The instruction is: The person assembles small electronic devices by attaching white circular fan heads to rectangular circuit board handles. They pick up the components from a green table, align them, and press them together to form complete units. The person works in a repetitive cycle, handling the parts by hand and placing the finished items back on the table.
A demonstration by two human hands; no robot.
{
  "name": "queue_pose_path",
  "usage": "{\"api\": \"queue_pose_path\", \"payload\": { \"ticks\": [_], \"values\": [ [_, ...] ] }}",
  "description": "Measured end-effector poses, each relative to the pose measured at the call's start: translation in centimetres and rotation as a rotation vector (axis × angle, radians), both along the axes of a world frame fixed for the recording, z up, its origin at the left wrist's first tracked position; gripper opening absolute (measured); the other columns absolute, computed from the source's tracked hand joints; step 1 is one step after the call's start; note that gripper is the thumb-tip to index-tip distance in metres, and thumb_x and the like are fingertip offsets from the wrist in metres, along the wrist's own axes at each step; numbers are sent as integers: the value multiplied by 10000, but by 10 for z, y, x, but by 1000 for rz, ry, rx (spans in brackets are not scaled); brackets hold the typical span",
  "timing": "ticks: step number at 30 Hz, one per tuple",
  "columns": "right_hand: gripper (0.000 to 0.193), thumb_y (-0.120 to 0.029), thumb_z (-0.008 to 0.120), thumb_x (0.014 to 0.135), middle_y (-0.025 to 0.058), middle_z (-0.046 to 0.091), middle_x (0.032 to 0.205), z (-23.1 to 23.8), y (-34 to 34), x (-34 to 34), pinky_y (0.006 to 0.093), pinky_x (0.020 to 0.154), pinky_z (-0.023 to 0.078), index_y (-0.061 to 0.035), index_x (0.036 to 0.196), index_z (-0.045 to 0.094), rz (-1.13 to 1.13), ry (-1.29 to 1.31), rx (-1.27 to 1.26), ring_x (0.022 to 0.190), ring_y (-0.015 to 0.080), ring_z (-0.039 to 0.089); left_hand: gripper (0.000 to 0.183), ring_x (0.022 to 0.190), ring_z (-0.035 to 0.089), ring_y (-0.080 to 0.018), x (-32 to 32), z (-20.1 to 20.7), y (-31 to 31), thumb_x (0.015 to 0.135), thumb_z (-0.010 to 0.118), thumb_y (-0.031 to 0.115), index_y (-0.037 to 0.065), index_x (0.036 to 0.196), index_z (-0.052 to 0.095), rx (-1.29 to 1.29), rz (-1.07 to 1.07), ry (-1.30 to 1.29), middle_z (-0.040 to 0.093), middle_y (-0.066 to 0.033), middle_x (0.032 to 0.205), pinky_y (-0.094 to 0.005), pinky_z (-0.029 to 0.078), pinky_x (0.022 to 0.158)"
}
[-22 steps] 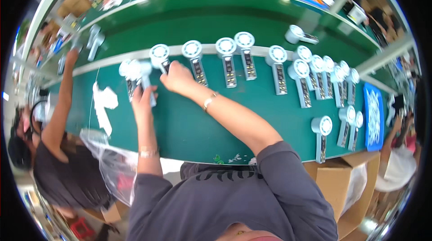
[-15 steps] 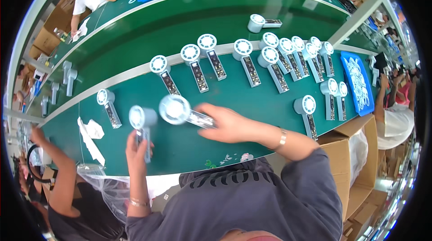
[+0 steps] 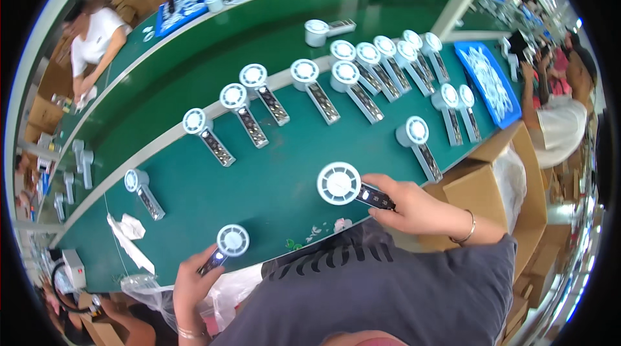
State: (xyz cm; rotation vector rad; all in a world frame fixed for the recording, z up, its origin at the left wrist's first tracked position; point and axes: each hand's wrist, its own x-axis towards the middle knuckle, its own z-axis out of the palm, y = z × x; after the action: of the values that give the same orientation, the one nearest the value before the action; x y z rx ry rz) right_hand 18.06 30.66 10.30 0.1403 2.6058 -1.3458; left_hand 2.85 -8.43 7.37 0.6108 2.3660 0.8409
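My left hand point(image 3: 194, 281) is closed round the handle of a small white handheld fan point(image 3: 233, 240) near the table's front edge. Its round, slotted head points up and away from me. Farther right, my right hand point(image 3: 422, 210) grips the handle of another handheld fan point(image 3: 339, 183) above the green table. That fan's head faces up toward me, and a dark circuit board with a lit spot shows along its handle. Beyond my right hand lies a similar fan point(image 3: 414, 131), its board exposed. Several more fans point(image 3: 305, 71) lie spread along the table's far side.
A blue tray point(image 3: 501, 97) of white rings sits at the right, beside an open cardboard box point(image 3: 466, 194). Crumpled white paper point(image 3: 131, 229) lies at the left. A raised green ledge point(image 3: 213, 64) runs behind. Co-workers sit across the table and at both sides.
My hands have moved apart: the right has carried its fan rightward, the left has come nearer to me with its fan. The whole view has turned, shifting the table's contents.
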Motion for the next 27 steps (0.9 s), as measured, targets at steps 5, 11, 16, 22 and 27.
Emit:
{"api": "queue_pose_path", "payload": {
  "ticks": [5,11,16,22,27],
  "values": [
    [407,-142,554,823,184,615,781,-34,7,9,421,613,470,-23,1184,407,96,-138,160,702,348,604,456,801,578,-130,5,-8,-16,663,679,12,-63,1102,584,131,63,-226,649,-106,879,-262,451,730],
    [394,-181,572,823,203,615,794,-34,13,13,426,635,477,-9,1151,436,82,-192,35,722,360,607,477,760,569,-135,5,-9,-22,650,719,66,-22,1103,600,152,46,-189,648,-125,876,-264,450,703],
    [386,-233,608,816,176,617,852,14,-1,-5,370,636,485,20,1086,497,-136,6,-61,744,276,623,440,726,552,-103,11,1,-12,644,726,33,-35,1065,617,119,90,-2,620,-87,803,-250,449,642],
    [303,-141,655,762,66,574,847,55,17,25,299,631,459,-28,1014,530,-130,645,-158,713,176,568,342,613,603,-163,22,49,-9,563,726,101,-61,855,653,749,375,-61,648,-119,767,-262,426,548],
    [476,-130,627,802,119,591,978,-12,-15,3,310,751,457,11,1218,443,-245,-241,13,838,207,575,415,677,538,-150,4,-2,-12,660,726,90,-8,1052,629,94,-4,-62,633,-94,785,-276,428,606]
  ]
}}
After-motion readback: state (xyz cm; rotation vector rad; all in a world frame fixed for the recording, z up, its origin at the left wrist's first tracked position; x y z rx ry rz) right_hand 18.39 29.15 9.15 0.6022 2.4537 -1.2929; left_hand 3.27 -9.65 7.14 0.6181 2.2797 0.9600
